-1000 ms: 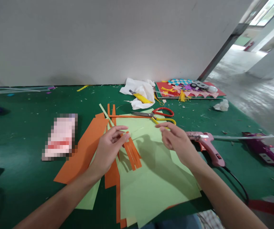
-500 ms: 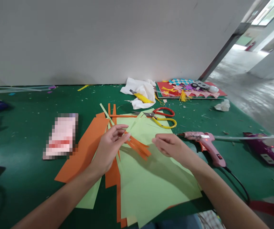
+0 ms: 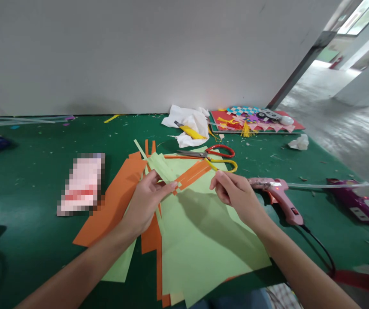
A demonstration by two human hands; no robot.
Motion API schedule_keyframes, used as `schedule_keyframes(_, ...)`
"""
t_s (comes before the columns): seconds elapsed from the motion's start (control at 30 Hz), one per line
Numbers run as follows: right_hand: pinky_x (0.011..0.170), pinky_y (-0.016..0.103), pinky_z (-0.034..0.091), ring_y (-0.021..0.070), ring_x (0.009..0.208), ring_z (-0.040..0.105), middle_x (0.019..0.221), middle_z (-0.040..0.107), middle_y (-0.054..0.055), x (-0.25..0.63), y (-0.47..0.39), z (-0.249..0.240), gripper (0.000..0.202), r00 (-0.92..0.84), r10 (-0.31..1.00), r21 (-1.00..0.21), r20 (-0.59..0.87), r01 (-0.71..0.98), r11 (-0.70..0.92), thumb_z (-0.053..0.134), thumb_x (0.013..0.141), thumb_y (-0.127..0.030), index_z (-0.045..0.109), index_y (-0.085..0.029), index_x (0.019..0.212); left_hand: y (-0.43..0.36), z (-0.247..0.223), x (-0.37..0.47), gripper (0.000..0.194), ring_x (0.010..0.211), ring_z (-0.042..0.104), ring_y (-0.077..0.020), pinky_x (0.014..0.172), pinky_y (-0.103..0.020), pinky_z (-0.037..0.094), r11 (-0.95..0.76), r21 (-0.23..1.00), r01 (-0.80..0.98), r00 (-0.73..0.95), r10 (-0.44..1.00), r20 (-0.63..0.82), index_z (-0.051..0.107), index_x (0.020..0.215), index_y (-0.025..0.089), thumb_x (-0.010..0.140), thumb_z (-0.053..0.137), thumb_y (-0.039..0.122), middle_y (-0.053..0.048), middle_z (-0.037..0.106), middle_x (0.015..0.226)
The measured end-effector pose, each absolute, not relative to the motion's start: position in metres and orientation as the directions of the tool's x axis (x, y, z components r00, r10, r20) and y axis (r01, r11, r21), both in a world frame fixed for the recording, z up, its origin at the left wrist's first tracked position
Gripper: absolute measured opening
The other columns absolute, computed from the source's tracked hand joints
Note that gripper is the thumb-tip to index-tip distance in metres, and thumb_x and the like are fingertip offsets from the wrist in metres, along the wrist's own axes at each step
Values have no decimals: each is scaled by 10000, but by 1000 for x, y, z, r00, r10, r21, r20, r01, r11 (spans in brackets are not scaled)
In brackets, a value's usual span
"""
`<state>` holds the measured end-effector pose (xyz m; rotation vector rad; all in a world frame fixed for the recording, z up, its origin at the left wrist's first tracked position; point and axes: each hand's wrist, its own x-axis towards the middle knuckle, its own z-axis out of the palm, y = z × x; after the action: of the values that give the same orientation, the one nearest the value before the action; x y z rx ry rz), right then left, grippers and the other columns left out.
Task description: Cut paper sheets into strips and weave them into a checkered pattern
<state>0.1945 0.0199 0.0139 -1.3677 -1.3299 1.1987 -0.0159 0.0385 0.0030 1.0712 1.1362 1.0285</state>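
My left hand (image 3: pixel 146 199) pinches a small weave of green and orange paper strips between thumb and fingers. The green strips (image 3: pixel 163 166) point up and to the left, while the orange strips (image 3: pixel 193 174) fan out to the right. My right hand (image 3: pixel 234 191) is closed just past the orange ends, a little apart from them, with nothing showing in its fingers. Beneath both hands lies a stack of light green paper (image 3: pixel 204 244). Orange sheets (image 3: pixel 116 197) stick out on its left. Scissors (image 3: pixel 215 154) with one red and one yellow handle rest at the stack's far edge.
A pink glue gun (image 3: pixel 279 195) lies to the right, its cord running toward the front. Behind the scissors, a yellow cutter (image 3: pixel 190 130) sits on white tissue (image 3: pixel 181 115). A red board (image 3: pixel 215 118) with craft pieces is at the back right; a purple pack (image 3: pixel 355 204) is far right.
The woven strips have turned in my left hand, so the green ones now show and the orange ones point up to the right. My right hand has shifted slightly right.
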Motion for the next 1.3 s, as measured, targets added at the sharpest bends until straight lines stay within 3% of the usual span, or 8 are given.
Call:
schedule_keyframes(0.17,455,233,224,78,503,327,554,436,-39,184,15,13,338,-184,974,-935,-129,351,-57,563,853,-460,621,-168,693,35,-1,-16,280,764,637,-161,673,-255,506,204,976,-75,105,975,-196,622,888,186,694,788,302,11,654,782)
schedule_keyframes(0.47,469,232,244,88,530,352,601,469,-42,172,15,2,305,-249,952,-958,-178,265,-110,616,799,-474,595,-181,716,29,0,-13,322,809,621,-137,671,-237,515,211,977,-44,213,957,-197,610,953,214,694,786,289,7,626,953)
schedule_keyframes(0.7,456,233,209,83,515,289,574,355,-67,174,15,1,244,-297,933,-964,-203,230,-136,572,838,-404,585,-176,750,29,1,-14,326,798,625,-129,698,-236,515,231,972,-30,259,942,-216,601,969,218,707,777,301,13,612,946)
schedule_keyframes(0.9,465,235,205,86,526,295,576,370,-64,175,14,3,204,-273,949,-953,-159,292,-76,536,859,-336,565,-180,730,29,3,-14,337,776,640,-143,682,-249,518,192,980,61,244,949,-201,575,989,222,721,756,320,16,615,896)
schedule_keyframes(1.13,493,225,260,92,530,358,567,461,-50,177,16,4,139,-167,984,-901,-64,433,15,533,841,-247,590,-182,732,27,9,-13,133,797,631,-155,673,-259,521,-184,929,320,234,966,111,593,901,216,796,664,256,1,613,873)
schedule_keyframes(1.23,472,217,246,88,500,330,545,410,-66,180,17,3,133,-136,984,-936,-113,347,-59,510,868,-287,571,-195,792,27,6,-18,65,829,622,-165,734,-290,503,-479,773,416,306,874,377,608,897,215,837,627,200,-10,633,858)
schedule_keyframes(1.3,449,214,224,83,475,301,533,357,-76,182,18,3,201,-165,971,-966,-175,221,-137,479,898,-355,531,-202,778,27,4,-23,86,934,611,-197,823,-333,485,-700,600,387,437,713,549,627,907,214,868,575,158,-30,651,877)
